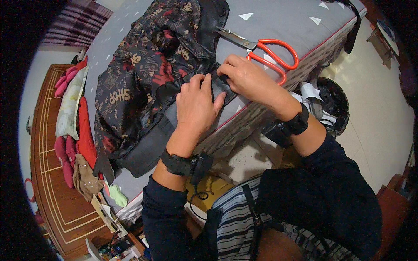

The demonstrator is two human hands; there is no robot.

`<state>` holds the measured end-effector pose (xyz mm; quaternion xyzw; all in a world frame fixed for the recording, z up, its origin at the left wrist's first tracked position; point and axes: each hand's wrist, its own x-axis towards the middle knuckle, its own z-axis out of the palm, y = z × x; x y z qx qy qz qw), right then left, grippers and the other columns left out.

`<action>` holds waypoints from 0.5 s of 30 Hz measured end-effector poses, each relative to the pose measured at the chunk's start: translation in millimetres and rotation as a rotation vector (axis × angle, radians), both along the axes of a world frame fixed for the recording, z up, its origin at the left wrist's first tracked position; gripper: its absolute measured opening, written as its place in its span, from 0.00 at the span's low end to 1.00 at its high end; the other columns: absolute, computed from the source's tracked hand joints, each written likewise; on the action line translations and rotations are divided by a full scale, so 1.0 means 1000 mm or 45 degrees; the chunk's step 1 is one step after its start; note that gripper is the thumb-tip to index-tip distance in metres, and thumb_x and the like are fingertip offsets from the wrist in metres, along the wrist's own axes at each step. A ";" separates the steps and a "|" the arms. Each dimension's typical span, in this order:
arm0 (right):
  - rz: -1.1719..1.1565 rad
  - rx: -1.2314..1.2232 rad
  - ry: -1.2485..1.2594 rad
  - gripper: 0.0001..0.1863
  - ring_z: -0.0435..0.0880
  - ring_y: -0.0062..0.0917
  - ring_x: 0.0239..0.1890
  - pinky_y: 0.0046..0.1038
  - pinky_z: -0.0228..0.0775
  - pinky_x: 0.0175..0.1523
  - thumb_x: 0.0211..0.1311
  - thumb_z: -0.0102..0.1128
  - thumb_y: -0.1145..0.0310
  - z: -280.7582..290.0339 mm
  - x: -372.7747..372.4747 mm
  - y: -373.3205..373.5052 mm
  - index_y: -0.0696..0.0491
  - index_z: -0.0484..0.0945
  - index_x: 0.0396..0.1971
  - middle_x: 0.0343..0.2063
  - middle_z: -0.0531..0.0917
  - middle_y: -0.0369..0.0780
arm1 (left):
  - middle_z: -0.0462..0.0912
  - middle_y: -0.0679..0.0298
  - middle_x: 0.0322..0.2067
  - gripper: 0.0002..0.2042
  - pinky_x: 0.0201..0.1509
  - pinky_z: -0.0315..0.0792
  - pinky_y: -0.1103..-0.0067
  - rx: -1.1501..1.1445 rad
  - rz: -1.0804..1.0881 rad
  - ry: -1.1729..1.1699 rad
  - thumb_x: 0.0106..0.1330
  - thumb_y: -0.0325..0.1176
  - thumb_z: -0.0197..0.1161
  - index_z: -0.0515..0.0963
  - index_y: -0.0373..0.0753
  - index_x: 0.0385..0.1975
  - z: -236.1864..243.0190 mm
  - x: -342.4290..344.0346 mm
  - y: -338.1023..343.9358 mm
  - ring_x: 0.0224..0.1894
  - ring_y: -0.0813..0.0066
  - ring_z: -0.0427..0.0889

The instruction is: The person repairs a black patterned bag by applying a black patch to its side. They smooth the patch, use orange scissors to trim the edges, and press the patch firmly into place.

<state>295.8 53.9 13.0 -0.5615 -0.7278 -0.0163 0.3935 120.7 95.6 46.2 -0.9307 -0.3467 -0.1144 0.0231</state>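
A black leather-like jacket lies bunched on the bed, its dark printed lining turned outward. My left hand rests flat on a black panel at its near edge, thumb spread from the fingers. Just to the right, my right hand has its fingers curled and pinched on the edge of that panel. The fingertips partly hide what they grip. Beyond my right hand lie scissors with red handles. Their blades are slightly parted and point left toward the jacket.
The grey mattress has white triangles and a red-piped edge. At the left stand a brown wooden headboard, a pale pillow and several cloths. A black bin with papers sits on the floor to the right. A black wristband device encircles each wrist.
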 end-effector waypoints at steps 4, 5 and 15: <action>-0.008 0.011 -0.024 0.17 0.77 0.40 0.38 0.36 0.71 0.42 0.46 0.58 0.79 -0.001 0.002 0.003 0.56 0.78 0.41 0.35 0.76 0.44 | 0.71 0.57 0.53 0.30 0.50 0.68 0.64 -0.069 -0.017 -0.039 0.55 0.46 0.66 0.70 0.36 0.55 -0.002 -0.001 0.007 0.50 0.55 0.71; -0.006 0.020 -0.013 0.18 0.77 0.40 0.38 0.36 0.71 0.42 0.46 0.58 0.79 -0.002 0.001 0.003 0.56 0.78 0.42 0.35 0.76 0.44 | 0.71 0.56 0.53 0.31 0.51 0.68 0.64 -0.090 -0.017 -0.046 0.54 0.46 0.66 0.70 0.35 0.56 -0.002 -0.002 0.008 0.50 0.54 0.71; -0.078 -0.058 -0.034 0.21 0.77 0.38 0.36 0.34 0.71 0.40 0.49 0.55 0.78 0.002 -0.006 0.000 0.49 0.80 0.46 0.33 0.75 0.43 | 0.69 0.50 0.50 0.32 0.53 0.66 0.63 -0.111 -0.022 -0.308 0.50 0.39 0.71 0.65 0.32 0.53 -0.012 -0.009 -0.004 0.50 0.50 0.70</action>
